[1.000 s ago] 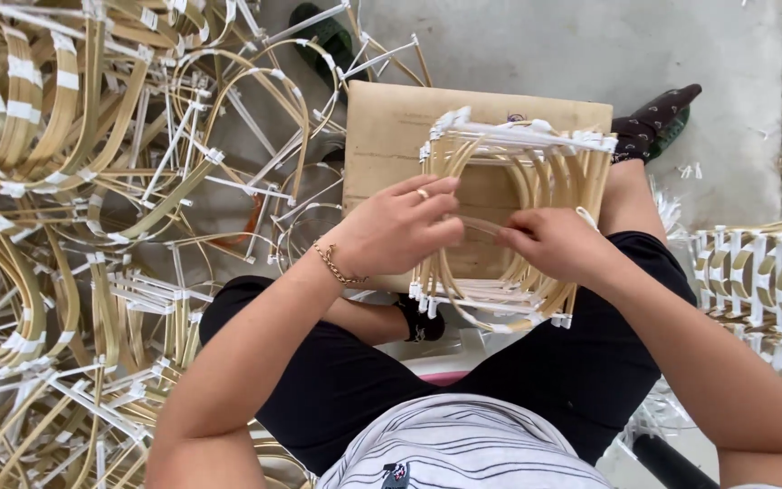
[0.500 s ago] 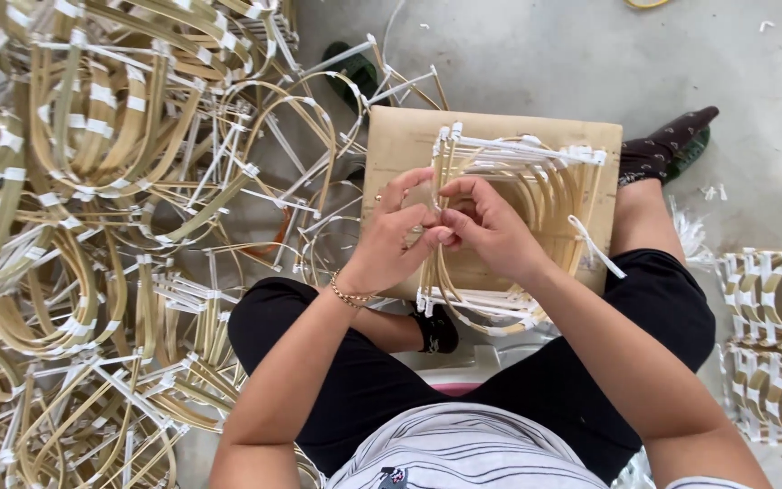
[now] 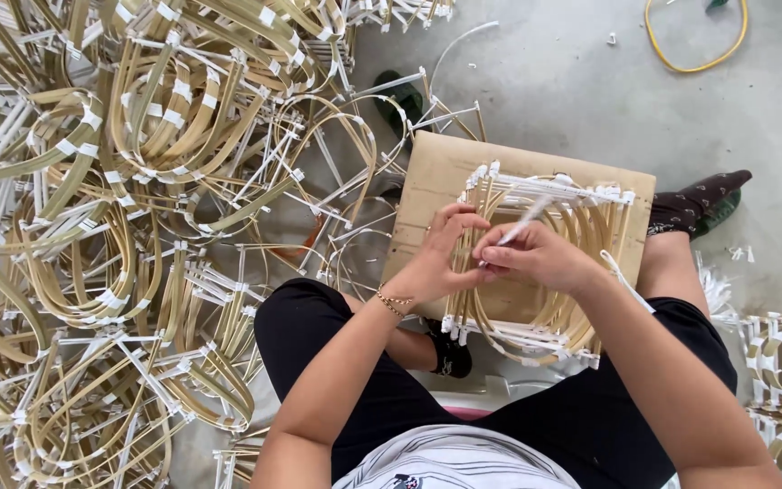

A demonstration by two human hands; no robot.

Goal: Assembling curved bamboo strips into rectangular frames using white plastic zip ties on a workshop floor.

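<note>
We pinch a white strip (image 3: 519, 226) between right hand (image 3: 536, 258) fingers, while our left hand (image 3: 445, 254) – fingers curled – grips the bamboo frame (image 3: 549, 263) lying on a cardboard sheet (image 3: 436, 181) (across our lap) – more frames (image 3: 138, 226) piled left.

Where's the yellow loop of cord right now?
In the head view the yellow cord loop lies on the concrete floor at top right, beyond the cardboard sheet.

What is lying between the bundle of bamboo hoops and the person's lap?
In the head view, a flat cardboard sheet lies under the hoop bundle, resting across the knees. Both hands, left and right, work above it.
</note>
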